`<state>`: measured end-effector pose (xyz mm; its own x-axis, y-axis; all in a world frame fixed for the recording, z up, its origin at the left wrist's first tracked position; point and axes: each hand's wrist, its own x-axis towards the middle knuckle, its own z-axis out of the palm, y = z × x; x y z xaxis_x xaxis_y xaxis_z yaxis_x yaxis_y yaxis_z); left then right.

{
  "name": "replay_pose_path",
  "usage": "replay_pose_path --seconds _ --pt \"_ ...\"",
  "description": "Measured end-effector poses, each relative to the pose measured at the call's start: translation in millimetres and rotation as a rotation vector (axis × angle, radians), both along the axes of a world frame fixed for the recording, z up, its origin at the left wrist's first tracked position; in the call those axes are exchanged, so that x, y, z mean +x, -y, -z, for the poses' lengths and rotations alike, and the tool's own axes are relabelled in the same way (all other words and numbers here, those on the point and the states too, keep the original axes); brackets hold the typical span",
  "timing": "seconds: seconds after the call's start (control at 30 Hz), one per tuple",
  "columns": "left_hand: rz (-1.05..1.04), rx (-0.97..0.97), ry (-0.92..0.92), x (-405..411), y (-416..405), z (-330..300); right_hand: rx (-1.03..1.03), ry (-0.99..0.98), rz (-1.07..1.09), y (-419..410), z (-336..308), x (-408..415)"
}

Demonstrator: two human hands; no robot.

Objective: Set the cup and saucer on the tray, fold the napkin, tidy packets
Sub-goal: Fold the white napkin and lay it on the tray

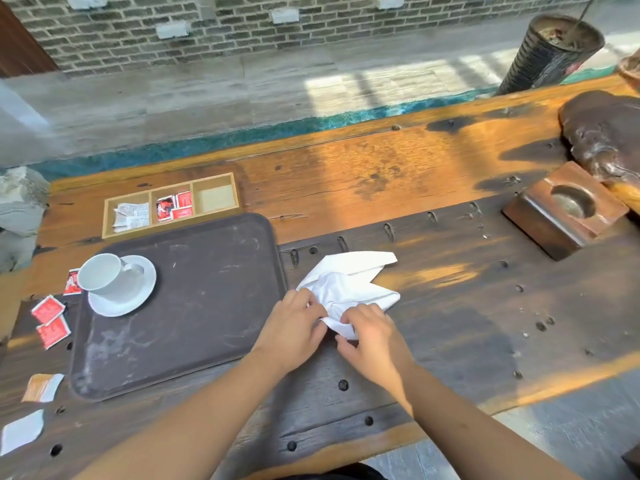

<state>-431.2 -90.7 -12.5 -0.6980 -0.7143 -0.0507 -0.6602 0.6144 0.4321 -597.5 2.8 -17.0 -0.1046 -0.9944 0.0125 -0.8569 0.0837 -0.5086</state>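
Note:
A white cup (104,273) stands on a white saucer (130,299) at the far left corner of the dark brown tray (194,306). Right of the tray a crumpled white napkin (349,277) lies on the wooden table. My left hand (294,327) and my right hand (370,336) both pinch its near edge. Red packets (48,310) lie loose left of the tray, with an orange-and-white packet (43,388) and a white packet (22,431) nearer me. A wooden organizer box (171,204) behind the tray holds white and red packets.
A wooden block with a round hollow (566,209) sits at the right, beside a dark gnarled wood piece (606,133). A dark ribbed cylinder (550,50) stands beyond the table's far edge. A grey stone (20,202) lies at the far left.

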Motion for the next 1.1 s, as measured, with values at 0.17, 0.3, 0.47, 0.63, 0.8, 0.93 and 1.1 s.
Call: replay_pose_path --seconds 0.17,0.3,0.47,0.63,0.8,0.93,1.1 --pt "-0.015 -0.049 -0.128 19 9 -37 -0.027 0.009 0.009 15 -22 7" --pt "-0.123 -0.039 -0.205 38 19 -65 -0.056 0.072 0.051 35 -42 18" --pt "-0.259 -0.018 -0.243 72 45 -95 -0.051 0.138 0.071 66 -68 20" --pt "-0.352 -0.062 -0.229 114 73 -116 -0.085 0.111 0.081 96 -92 22" --pt "-0.407 -0.079 -0.156 157 98 -131 -0.143 -0.019 -0.018 121 -115 18" --pt "-0.473 -0.068 -0.107 194 112 -142 -0.060 -0.075 -0.030 140 -134 16" --pt "-0.549 -0.035 -0.044 233 125 -144 0.045 -0.005 0.007 158 -149 10"
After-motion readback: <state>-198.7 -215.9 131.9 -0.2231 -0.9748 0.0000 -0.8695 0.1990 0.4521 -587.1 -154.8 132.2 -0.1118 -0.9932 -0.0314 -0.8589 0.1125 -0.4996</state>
